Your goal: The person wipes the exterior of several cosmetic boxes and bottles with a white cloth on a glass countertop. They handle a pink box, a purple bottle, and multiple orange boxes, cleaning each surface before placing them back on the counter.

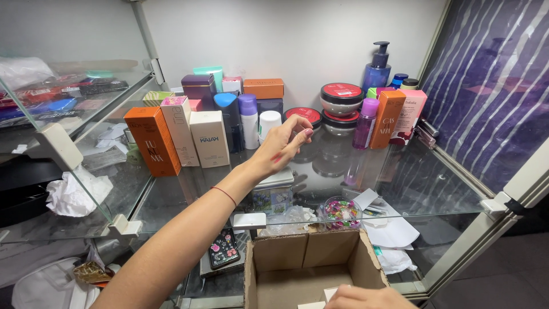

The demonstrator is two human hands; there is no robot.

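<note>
The left hand (281, 144) reaches over the glass shelf (412, 183), fingers spread and grasping nothing, just in front of a white roll-on bottle (269, 123) among cosmetics boxes. The right hand (366, 297) rests at the open cardboard box (309, 266) below; its grip cannot be told.

Bare glass shelf (400, 189) front right; boxes (171, 137) and bottles (249, 121) (tightly packed) along the back wall.
</note>
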